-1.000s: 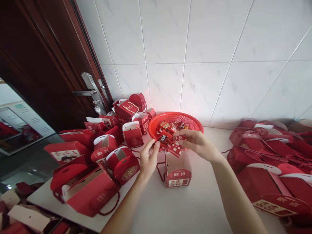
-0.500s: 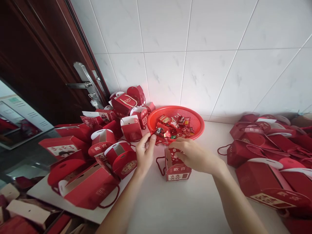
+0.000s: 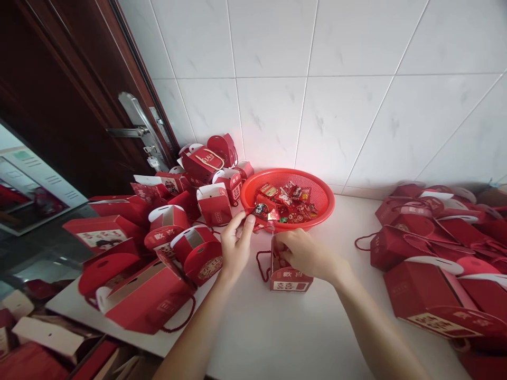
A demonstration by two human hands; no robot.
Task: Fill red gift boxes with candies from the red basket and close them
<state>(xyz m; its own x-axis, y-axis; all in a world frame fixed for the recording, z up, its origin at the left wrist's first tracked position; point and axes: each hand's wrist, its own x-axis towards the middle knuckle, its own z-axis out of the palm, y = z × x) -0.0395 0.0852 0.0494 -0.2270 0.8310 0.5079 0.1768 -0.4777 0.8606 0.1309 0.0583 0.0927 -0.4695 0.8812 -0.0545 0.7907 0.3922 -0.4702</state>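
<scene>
My left hand (image 3: 236, 240) pinches a candy in a red and black wrapper (image 3: 260, 211) over the near rim of the red plastic basket (image 3: 327, 211). Wrapped sweets (image 3: 295, 200) lie loose inside that basket. In front of it, on the white table, stands a small open red gift box (image 3: 292, 279) with a red cord handle. The fingers of my right hand (image 3: 309, 253) are curled down into the box's opening, against a red patterned candy packet (image 3: 279, 259). My right fingertips are partly hidden by the box.
Open red gift boxes (image 3: 150, 301) crowd the table's left side. More red boxes (image 3: 431, 295) are piled on the right. A tiled wall (image 3: 269, 116) rises behind the basket, and a dark door with a metal handle (image 3: 127, 132) is at left. Cartons (image 3: 47, 338) sit below the left edge.
My right hand has lowered the red candy packet deeper into the gift box. The left hand keeps its pinch on the wrapped candy, and the view has shifted slightly.
</scene>
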